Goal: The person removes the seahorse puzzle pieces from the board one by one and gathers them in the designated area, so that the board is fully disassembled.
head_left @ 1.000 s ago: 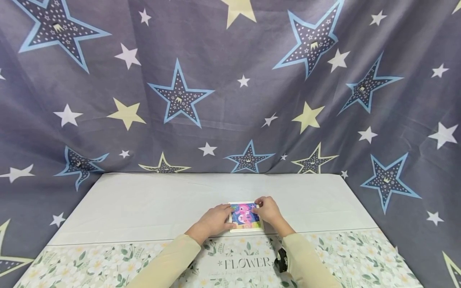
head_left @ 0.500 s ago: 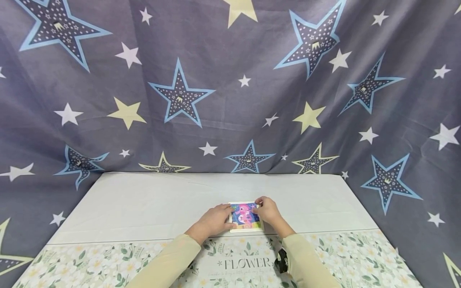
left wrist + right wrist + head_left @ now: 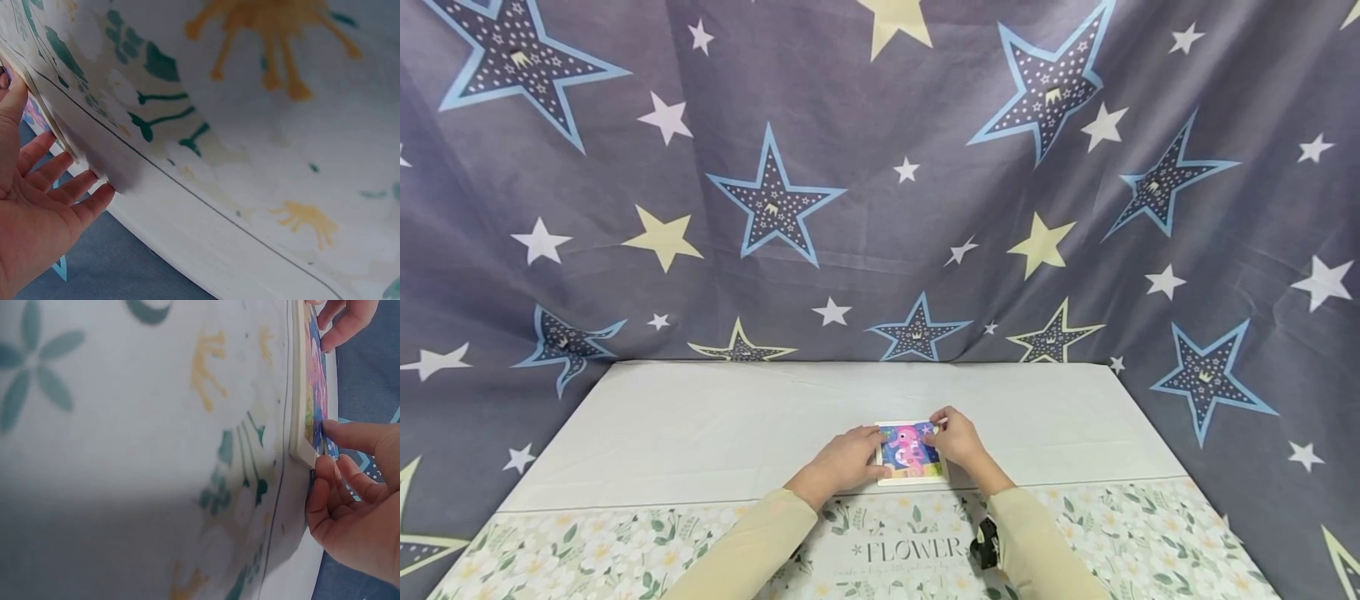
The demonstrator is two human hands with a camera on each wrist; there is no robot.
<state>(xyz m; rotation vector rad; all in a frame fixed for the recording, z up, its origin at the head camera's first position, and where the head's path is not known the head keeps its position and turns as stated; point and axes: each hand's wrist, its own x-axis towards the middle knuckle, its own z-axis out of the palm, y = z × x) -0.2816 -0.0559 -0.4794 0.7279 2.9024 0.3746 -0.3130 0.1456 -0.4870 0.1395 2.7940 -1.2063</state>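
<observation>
A small square puzzle board with a pink seahorse on blue and a pale rim lies flat on the table. My left hand holds its left side, the thumb near the front corner and the forefinger at the back. In the left wrist view, the other fingers of the left hand spread beside the rim. My right hand pinches the back right corner. The right wrist view shows the right hand's thumb on the picture and its other fingers curled at the edge of the puzzle board.
A white strip of tabletop lies behind a floral cloth printed with "FLOWER". Behind the table hangs a dark curtain with stars. A black object sits at the right sleeve.
The head view has shifted very slightly. Both hands stay on the puzzle board, which lies in the same place.
</observation>
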